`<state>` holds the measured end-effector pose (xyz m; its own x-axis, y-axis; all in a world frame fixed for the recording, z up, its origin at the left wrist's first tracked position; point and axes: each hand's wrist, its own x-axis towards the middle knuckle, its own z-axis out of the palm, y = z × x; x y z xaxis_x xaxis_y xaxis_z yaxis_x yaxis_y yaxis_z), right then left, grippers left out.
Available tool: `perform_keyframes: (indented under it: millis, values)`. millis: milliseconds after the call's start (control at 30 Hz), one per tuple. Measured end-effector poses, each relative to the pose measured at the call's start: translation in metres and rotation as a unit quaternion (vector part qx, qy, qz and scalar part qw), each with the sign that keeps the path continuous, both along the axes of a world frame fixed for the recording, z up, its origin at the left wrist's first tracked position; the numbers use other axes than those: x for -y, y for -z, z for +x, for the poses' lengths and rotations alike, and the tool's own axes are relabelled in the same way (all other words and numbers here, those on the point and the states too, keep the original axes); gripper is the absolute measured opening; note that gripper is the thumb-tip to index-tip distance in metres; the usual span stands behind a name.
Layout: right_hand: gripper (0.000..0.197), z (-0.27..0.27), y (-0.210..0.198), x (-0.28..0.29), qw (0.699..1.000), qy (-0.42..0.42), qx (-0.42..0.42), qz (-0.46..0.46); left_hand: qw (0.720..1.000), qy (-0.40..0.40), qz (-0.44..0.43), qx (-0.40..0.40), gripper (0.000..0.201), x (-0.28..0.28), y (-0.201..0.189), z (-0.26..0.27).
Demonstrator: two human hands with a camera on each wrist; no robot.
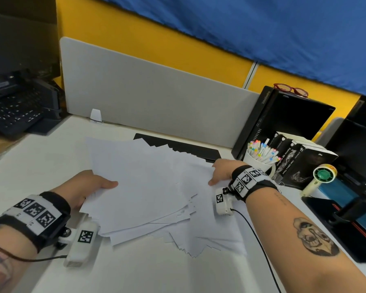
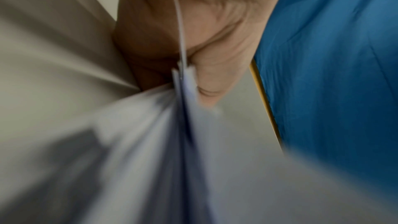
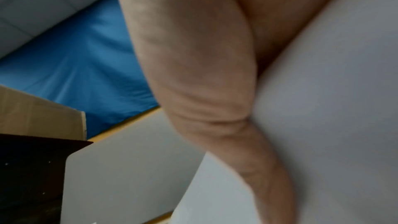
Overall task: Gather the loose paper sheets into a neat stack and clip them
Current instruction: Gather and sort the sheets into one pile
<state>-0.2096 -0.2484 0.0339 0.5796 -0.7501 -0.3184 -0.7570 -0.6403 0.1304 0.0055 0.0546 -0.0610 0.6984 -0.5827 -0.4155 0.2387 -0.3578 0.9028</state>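
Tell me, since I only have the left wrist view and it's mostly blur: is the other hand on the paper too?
Observer: Yes. The right hand holds the far right edge of the paper sheets.
Operator: Are the sheets squared up?
Observer: No. In the head view they lie fanned, corners jutting toward the near side.
Operator: Any clip nearby?
Observer: None visible; right of the sheets stands a white cup of markers.

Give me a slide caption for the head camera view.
Both hands, left hand and right hand, gather loose paper sheets on a white desk.
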Motion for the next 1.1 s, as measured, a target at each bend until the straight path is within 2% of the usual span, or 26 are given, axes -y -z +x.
perform_keyframes:
  millis: [67,133,200,267,333,400,467,533,600,667,733,767,833,900,1000,1067,1100]
  values:
    - [0.049,0.000,-0.015,0.000,0.998,0.012,0.041,-0.054,1.000,-0.003,0.006,0.003,0.036,-0.001,0.000,0.000]
    - [0.031,-0.002,-0.030,0.001,0.983,0.057,0.138,-0.104,1.000,-0.006,0.011,0.002,0.036,-0.001,0.000,-0.001]
    - [0.027,-0.006,-0.045,0.001,0.949,0.108,0.259,-0.143,1.000,-0.010,0.008,0.003,0.035,0.000,-0.002,-0.003]
    - [0.026,-0.007,-0.057,-0.001,0.900,0.111,0.395,-0.147,1.000,-0.024,0.005,0.004,0.037,0.000,-0.003,-0.006]
    - [0.027,-0.004,-0.063,-0.008,0.838,0.085,0.535,-0.060,0.999,-0.049,0.006,0.020,0.063,-0.001,-0.005,-0.008]
    - [0.030,0.004,-0.060,-0.019,0.766,0.087,0.635,0.054,0.997,-0.067,0.016,0.026,0.088,-0.002,-0.011,-0.012]
    - [0.031,0.014,-0.049,-0.035,0.717,0.115,0.668,0.161,0.996,-0.091,-0.019,0.019,0.086,0.001,-0.015,-0.015]
    - [0.032,0.024,-0.027,-0.047,0.697,0.138,0.651,0.268,0.994,-0.091,-0.064,-0.018,0.081,0.000,-0.025,-0.024]
    - [0.027,0.032,-0.003,-0.059,0.708,0.150,0.601,0.339,0.991,-0.083,-0.086,-0.053,0.085,-0.001,-0.028,-0.025]
    - [0.014,0.037,0.017,-0.073,0.749,0.152,0.535,0.360,0.990,-0.078,-0.098,-0.065,0.080,-0.004,-0.029,-0.026]
    - [0.020,0.041,0.035,-0.085,0.791,0.142,0.473,0.361,0.990,-0.050,-0.114,-0.061,0.072,-0.004,-0.026,-0.023]
    - [0.026,0.042,0.043,-0.089,0.800,0.140,0.447,0.374,0.991,-0.039,-0.117,-0.042,0.066,-0.004,-0.024,-0.022]
    - [0.041,0.042,0.056,-0.092,0.796,0.148,0.415,0.415,0.994,-0.005,-0.106,-0.023,0.062,-0.006,-0.020,-0.019]
    - [0.050,0.041,0.063,-0.086,0.789,0.152,0.412,0.430,0.997,0.001,-0.066,-0.033,0.069,-0.008,-0.019,-0.019]
    - [0.031,0.033,0.061,-0.069,0.788,0.174,0.460,0.371,0.993,-0.031,-0.107,-0.042,0.091,-0.006,-0.005,-0.001]
    - [0.038,0.022,0.058,-0.050,0.790,0.220,0.489,0.297,0.990,-0.044,-0.125,-0.054,0.105,-0.004,0.000,0.006]
    - [0.052,0.016,0.060,-0.040,0.791,0.249,0.495,0.259,0.991,-0.042,-0.114,-0.050,0.104,-0.002,-0.005,0.000]
